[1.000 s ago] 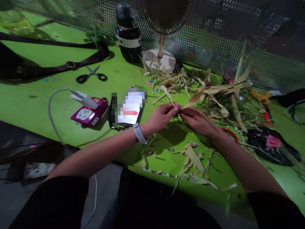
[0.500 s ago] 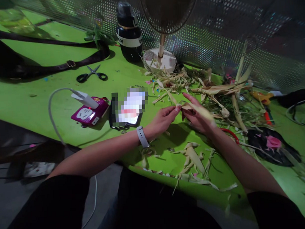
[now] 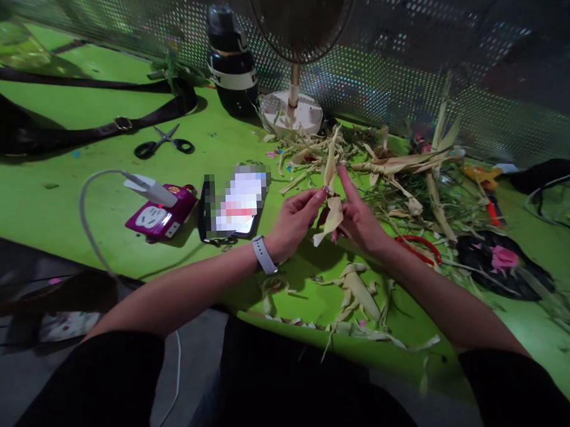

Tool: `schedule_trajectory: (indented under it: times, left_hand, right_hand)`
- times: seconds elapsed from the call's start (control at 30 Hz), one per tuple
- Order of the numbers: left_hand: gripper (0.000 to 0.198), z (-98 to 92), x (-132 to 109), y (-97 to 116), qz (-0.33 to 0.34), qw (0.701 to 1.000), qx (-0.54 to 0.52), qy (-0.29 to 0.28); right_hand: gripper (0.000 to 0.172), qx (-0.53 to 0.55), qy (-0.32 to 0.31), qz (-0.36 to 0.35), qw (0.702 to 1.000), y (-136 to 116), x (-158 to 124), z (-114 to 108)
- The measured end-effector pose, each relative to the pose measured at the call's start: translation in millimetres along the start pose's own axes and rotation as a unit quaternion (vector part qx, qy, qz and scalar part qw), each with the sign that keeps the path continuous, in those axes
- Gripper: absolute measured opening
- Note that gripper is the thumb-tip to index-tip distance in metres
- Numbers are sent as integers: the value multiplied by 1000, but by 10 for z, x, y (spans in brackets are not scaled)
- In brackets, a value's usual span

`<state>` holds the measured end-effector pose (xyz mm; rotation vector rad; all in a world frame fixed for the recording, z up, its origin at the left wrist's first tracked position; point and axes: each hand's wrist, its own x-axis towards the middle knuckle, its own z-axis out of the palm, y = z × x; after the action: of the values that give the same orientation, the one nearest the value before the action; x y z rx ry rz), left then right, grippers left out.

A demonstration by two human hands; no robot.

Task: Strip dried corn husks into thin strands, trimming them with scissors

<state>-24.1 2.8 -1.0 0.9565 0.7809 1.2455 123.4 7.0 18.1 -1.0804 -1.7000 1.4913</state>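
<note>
Above the green table, my left hand (image 3: 295, 224), with a pale watch band at its wrist, pinches a pale dried corn husk strip (image 3: 332, 217) between thumb and fingertips. The strip stands up above the pinch and its folded lower end hangs down. On its other side, my right hand (image 3: 362, 224) has its index finger stretched out and its other fingers curled against the husk. Part of that grip is hidden. Nearer my body lies a bundle of tied, folded husk (image 3: 360, 295) with loose strips around it.
Behind my hands is a heap of husk scraps (image 3: 395, 166) by a fan base (image 3: 291, 112). Scissors (image 3: 163, 142), a purple power adapter (image 3: 161, 211) and a lit phone (image 3: 240, 202) lie left. A bottle (image 3: 233, 81) stands behind; a black pad with pink scrap (image 3: 474, 272) lies right.
The husk strip has swung from lying across my right hand to hanging down between both hands. My right hand has turned and its index finger points more upward. The view has shifted slightly.
</note>
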Motion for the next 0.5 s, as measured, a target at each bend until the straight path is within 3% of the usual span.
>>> schedule_trajectory:
  times: [0.13, 0.3, 0.37, 0.5]
  left_hand:
    - [30, -52, 29, 60, -52, 997, -3, -56]
    - [37, -92, 47, 122, -45, 989, 36, -134]
    - [37, -80, 33, 143, -44, 982, 60, -171]
    - [32, -65, 4, 165, -40, 978, 97, -180]
  right_hand:
    - [71, 62, 18, 25, 998, 22, 49, -82]
    - [37, 187, 80, 19, 979, 28, 149, -219]
    - [32, 227, 78, 42, 970, -1, 164, -251]
    - [29, 244, 114, 47, 962, -35, 170, -269]
